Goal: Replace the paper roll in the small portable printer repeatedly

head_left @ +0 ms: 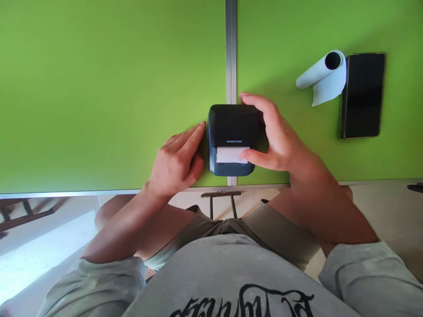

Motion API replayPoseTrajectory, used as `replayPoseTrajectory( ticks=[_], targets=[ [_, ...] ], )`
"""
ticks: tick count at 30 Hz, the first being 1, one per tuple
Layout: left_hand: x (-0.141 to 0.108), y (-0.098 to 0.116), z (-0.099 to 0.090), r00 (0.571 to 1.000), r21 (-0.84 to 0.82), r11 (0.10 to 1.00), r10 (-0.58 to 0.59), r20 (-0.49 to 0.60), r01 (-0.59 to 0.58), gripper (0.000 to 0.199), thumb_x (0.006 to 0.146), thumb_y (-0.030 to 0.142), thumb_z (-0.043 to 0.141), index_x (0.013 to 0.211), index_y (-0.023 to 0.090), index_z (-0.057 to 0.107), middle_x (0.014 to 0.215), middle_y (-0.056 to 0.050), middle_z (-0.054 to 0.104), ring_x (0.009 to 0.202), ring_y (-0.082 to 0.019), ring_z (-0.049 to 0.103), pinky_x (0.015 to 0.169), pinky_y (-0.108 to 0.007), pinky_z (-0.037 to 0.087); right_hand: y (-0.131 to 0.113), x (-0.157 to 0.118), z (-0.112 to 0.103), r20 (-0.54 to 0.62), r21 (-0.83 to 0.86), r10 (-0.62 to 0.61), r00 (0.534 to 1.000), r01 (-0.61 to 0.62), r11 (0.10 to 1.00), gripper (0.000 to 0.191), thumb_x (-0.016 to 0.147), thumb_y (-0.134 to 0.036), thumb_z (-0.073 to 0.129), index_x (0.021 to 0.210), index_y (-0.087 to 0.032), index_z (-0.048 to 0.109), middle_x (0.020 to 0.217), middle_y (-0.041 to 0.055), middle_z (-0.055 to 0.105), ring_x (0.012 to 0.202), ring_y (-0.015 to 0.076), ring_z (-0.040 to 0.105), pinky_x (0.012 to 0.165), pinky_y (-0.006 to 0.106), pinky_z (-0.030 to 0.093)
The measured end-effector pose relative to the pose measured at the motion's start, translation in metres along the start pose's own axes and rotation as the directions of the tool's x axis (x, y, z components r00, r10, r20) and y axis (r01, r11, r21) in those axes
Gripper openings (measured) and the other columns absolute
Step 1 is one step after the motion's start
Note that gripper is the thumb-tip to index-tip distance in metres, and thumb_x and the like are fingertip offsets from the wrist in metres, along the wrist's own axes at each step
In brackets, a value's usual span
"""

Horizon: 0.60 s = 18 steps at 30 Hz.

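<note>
A small black and dark-blue label printer [233, 127] stands on the green table, across the metal seam. A strip of white paper [230, 154] sticks out of its front slot. My right hand [277, 136] curves around the printer's right side, with the index finger reaching past the back corner. Its thumb lies at the right end of the paper strip, just above a round button. Along the printer's left side rests my left hand [178, 158], index finger stretched out and its tip at the casing. The undersides of both hands are hidden.
To the right, a partly unrolled white paper roll [321, 78] with a dark core lies against a dark smartphone [365, 95]. A metal seam [231, 53] divides the green tabletop [109, 88]. The table's near edge runs just below the hands, above my lap.
</note>
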State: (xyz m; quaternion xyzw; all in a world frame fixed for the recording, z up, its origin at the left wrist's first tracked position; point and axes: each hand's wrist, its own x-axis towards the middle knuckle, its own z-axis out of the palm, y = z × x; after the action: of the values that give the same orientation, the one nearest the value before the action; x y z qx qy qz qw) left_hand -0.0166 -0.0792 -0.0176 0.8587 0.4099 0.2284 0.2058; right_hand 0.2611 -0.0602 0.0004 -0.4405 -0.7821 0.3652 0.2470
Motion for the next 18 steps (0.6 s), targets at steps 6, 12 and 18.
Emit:
replayPoseTrajectory(
  ticks=[6, 12, 18],
  targets=[
    [0.009, -0.002, -0.004, 0.998, -0.070, 0.996, -0.049, 0.050, 0.053, 0.062, 0.102, 0.034, 0.041, 0.162, 0.016, 0.041, 0.157, -0.015, 0.058, 0.145, -0.028, 0.058, 0.117, -0.045, 0.053, -0.010, -0.003, -0.009, -0.186, -0.084, 0.050, 0.981, -0.066, 0.994, 0.061, 0.085, -0.067, 0.068, 0.135, -0.034, 0.058, 0.130, 0.0125, 0.063, 0.130, 0.0365, 0.058, 0.104, 0.059, 0.059],
    [0.007, -0.002, -0.005, 0.992, -0.121, 0.992, 0.055, 0.115, -0.041, 0.076, 0.106, 0.061, 0.030, 0.168, 0.019, 0.020, 0.173, -0.019, 0.033, 0.159, -0.037, 0.039, 0.125, -0.052, 0.043, -0.025, 0.004, -0.010, -0.450, -0.100, 0.035, 0.892, -0.090, 0.991, 0.031, 0.097, -0.058, 0.064, 0.113, -0.031, 0.062, 0.066, -0.0040, 0.056, 0.057, 0.0159, 0.056, 0.060, 0.037, 0.050],
    [0.011, 0.008, -0.007, 0.995, -0.176, 0.984, 0.049, 0.090, -0.032, 0.068, 0.106, 0.061, 0.033, 0.165, 0.027, 0.024, 0.173, -0.017, 0.031, 0.160, -0.037, 0.036, 0.127, -0.056, 0.039, -0.033, 0.023, -0.008, -0.541, 0.093, 0.051, 0.840, -0.001, 0.996, 0.028, 0.100, -0.048, 0.063, 0.090, -0.028, 0.046, 0.084, -0.0007, 0.072, 0.072, 0.0149, 0.069, 0.057, 0.031, 0.049]
  ],
)
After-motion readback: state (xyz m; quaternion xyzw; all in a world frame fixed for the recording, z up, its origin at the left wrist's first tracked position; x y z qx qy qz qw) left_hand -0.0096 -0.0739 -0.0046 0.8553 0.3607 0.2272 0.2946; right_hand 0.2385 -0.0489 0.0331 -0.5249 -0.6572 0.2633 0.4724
